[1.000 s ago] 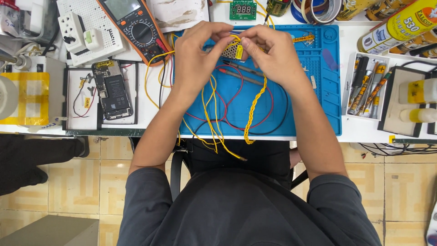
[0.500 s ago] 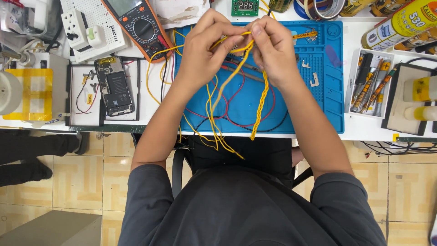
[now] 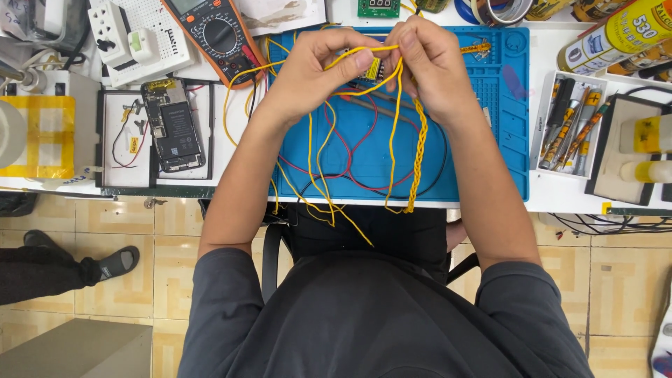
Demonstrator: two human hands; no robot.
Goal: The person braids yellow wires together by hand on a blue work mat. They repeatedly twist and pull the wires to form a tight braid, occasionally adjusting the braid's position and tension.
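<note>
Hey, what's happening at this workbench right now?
A person seated at a bench holds a bunch of yellow wires up between both hands over a blue work mat. The left hand and right hand pinch the strands near the top; below the right hand a section hangs already braided, while loose strands trail off the table edge. A multimeter and an opened phone lie to the left.

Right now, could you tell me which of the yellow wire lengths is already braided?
The braided length hanging below the right hand; the yellow wires under the left hand hang loose and separate.
</note>
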